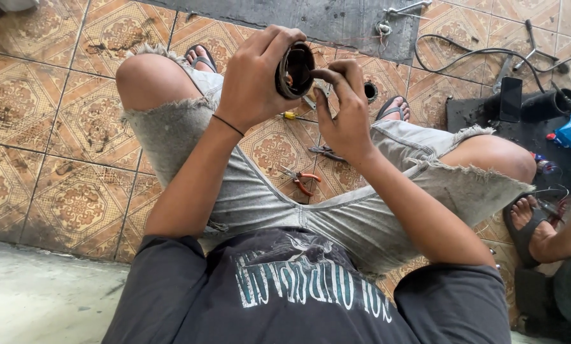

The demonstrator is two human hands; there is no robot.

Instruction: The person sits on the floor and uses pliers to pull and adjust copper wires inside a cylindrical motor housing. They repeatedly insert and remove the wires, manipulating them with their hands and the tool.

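Note:
My left hand point(255, 76) grips a dark round ring-shaped metal part point(294, 69), held up on edge above my knees. My right hand point(342, 108) is at its right side, with fingertips reaching into the part's open face. Whether that hand holds a small tool I cannot tell. A thin black band circles my left wrist. I sit low with knees apart in frayed grey shorts, sandalled feet on the tiled floor.
Orange-handled pliers point(302, 179) and a second grey pair of pliers point(325, 151) lie on the patterned tiles between my legs. A small yellow-handled screwdriver point(290, 116) lies farther out. A dark mat point(483, 118) with tools and cables lies at the right. Another person's sandalled foot point(532, 223) is at the right edge.

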